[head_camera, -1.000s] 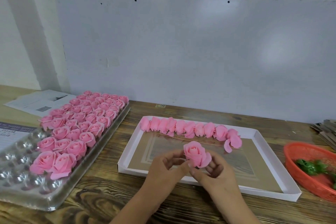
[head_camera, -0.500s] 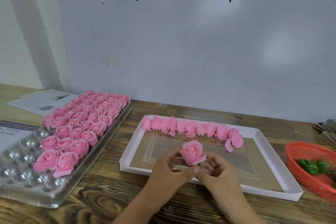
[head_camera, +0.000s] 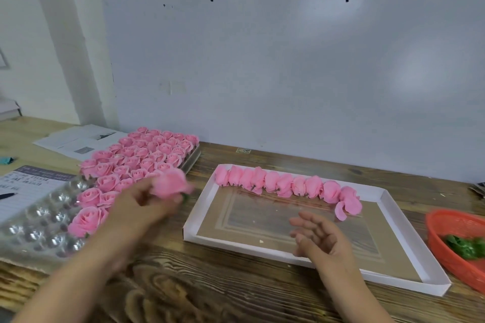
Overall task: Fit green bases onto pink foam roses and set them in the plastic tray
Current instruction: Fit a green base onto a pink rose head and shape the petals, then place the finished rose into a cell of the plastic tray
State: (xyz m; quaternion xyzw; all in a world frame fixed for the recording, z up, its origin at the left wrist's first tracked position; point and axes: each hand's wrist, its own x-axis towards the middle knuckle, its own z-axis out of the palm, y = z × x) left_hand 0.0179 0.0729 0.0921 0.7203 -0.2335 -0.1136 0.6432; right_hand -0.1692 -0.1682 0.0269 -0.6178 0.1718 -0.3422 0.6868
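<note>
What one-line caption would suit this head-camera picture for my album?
Left hand carries a pink foam rose toward the plastic tray; right hand hangs open.

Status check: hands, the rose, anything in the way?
Left hand holds pink rose over plastic tray. Right hand open, empty, above white box. Nothing blocking the free cups.

Two bare forearms are seen entering from the bottom edge, with no sleeves, gloves, rings or watch visible. The left hand (head_camera: 141, 204) is blurred, its outline smeared; the right hand (head_camera: 319, 237) is sharper, with short, unpainted nails and slender fingers shown.
</note>
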